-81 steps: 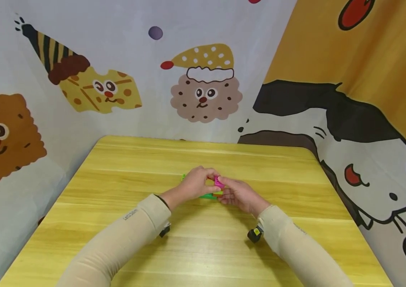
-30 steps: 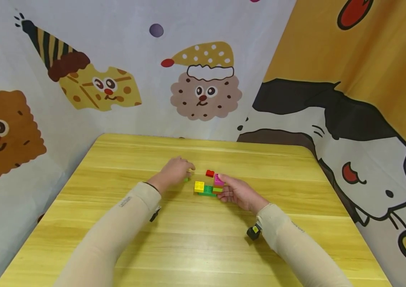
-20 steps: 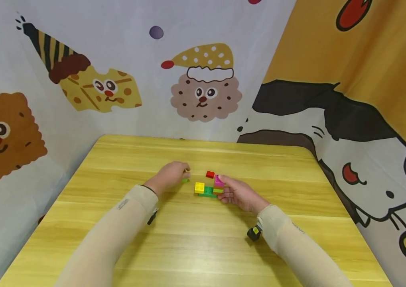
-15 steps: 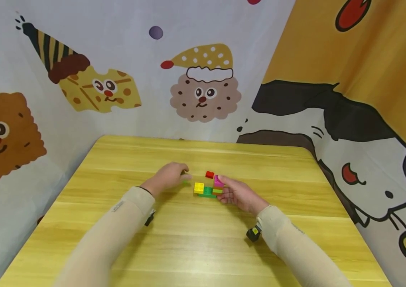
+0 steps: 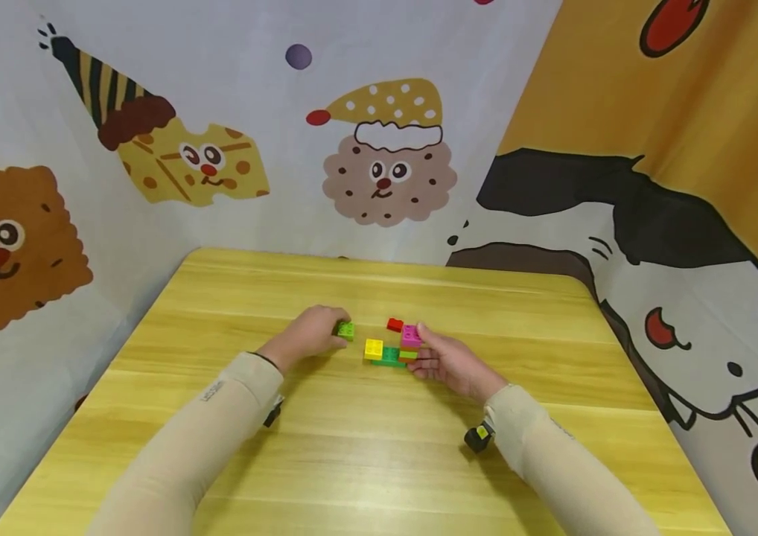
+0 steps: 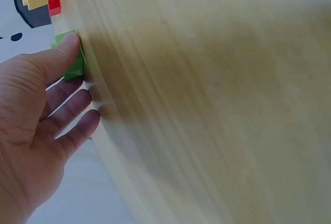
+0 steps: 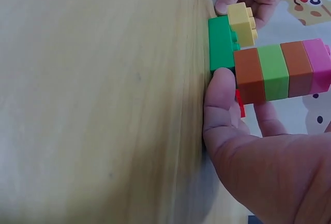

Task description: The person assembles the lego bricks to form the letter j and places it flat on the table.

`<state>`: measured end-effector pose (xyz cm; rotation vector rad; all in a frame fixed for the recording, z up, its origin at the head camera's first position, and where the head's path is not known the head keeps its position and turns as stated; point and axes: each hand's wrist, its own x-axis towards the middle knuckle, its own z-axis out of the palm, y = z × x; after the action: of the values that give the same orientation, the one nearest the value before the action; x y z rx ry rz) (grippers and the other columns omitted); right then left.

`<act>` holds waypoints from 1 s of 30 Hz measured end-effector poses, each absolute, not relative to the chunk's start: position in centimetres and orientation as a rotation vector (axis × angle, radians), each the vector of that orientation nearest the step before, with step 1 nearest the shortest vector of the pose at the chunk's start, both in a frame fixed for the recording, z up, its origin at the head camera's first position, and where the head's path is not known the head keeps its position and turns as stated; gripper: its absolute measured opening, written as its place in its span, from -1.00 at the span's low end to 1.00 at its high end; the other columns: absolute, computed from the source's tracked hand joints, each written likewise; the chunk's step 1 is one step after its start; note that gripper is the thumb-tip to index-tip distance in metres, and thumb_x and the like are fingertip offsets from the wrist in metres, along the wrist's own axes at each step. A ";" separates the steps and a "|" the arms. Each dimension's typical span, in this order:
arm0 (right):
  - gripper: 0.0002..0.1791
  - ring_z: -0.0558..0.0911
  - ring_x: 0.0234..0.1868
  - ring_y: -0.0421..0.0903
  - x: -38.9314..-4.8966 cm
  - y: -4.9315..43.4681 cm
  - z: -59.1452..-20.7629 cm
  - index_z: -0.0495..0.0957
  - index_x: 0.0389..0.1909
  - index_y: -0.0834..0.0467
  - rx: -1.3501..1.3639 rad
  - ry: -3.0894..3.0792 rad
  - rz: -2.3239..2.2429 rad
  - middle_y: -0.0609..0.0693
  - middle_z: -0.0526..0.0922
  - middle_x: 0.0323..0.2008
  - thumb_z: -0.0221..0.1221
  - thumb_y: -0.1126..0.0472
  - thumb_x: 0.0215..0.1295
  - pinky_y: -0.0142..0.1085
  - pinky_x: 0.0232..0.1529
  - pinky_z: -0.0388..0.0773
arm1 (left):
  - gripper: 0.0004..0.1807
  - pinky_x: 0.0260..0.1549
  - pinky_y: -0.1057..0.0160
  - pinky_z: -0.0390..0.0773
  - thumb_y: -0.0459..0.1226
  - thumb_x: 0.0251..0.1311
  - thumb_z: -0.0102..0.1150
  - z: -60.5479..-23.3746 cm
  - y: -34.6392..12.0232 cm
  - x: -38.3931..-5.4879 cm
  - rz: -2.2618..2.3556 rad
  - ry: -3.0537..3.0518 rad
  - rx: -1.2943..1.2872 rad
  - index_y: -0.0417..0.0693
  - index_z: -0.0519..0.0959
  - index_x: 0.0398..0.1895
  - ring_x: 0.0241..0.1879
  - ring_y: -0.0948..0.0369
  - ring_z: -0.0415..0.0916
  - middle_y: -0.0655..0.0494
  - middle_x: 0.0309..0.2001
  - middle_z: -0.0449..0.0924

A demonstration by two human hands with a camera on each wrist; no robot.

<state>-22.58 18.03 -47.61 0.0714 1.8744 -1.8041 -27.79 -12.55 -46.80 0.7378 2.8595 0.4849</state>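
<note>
My left hand (image 5: 312, 331) pinches a lime-green toy building brick (image 5: 346, 330) at the tabletop; in the left wrist view the thumb lies over that brick (image 6: 75, 69). To its right stands a brick build with a dark green base (image 7: 221, 43). A yellow brick (image 5: 374, 349) sits on the base's left end. On its right end rises a stack of brown, lime and brown bricks topped by a pink brick (image 5: 410, 335). My right hand (image 5: 449, 362) holds this build at the stack, fingers curled low at its side and thumb up beside the pink brick.
A loose red brick (image 5: 395, 324) lies just behind the build. The wood-grain table (image 5: 365, 447) ends at the back against a cartoon-printed cloth (image 5: 238, 231). A small black camera (image 5: 478, 438) hangs at the right wrist.
My left hand has left the pink brick, moved left and taken hold of the lime-green brick. The red brick has come into view. My right thumb has shifted off the pink brick's top.
</note>
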 end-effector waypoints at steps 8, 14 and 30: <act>-0.05 0.71 0.18 0.10 -22.0 19.7 -47.0 0.34 0.52 0.25 0.038 2.066 -1.714 0.29 0.57 0.34 -0.04 -0.48 0.55 -0.11 0.20 0.71 | -0.51 0.23 -0.02 0.65 -0.15 0.44 0.39 -47.2 -12.2 -27.6 0.535 2.879 0.741 -0.14 0.61 0.34 0.15 0.01 0.68 -0.06 0.19 0.74; -0.25 0.68 0.14 0.15 -21.4 21.9 -46.3 0.39 0.47 0.28 -0.081 2.291 -1.581 0.31 0.61 0.27 0.09 -0.24 0.62 -0.03 0.15 0.72 | -0.47 0.24 -0.04 0.65 -0.15 0.43 0.40 -47.6 -12.9 -27.1 0.594 2.863 0.749 -0.17 0.58 0.37 0.21 -0.02 0.67 -0.10 0.24 0.71; -0.40 0.68 -0.04 -0.09 -19.0 23.3 -46.0 0.53 0.37 0.21 -0.354 2.674 -1.115 0.01 0.73 0.01 0.38 -0.02 0.46 -0.23 0.00 0.66 | -0.45 0.20 -0.12 0.65 -0.08 0.40 0.42 -45.2 -16.1 -24.7 0.959 2.842 0.606 -0.04 0.59 0.38 0.25 -0.11 0.60 -0.05 0.30 0.67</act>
<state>-19.00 23.27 -45.98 -0.3535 2.6740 -1.1153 -24.71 -16.13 -45.20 0.6063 2.8422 0.9593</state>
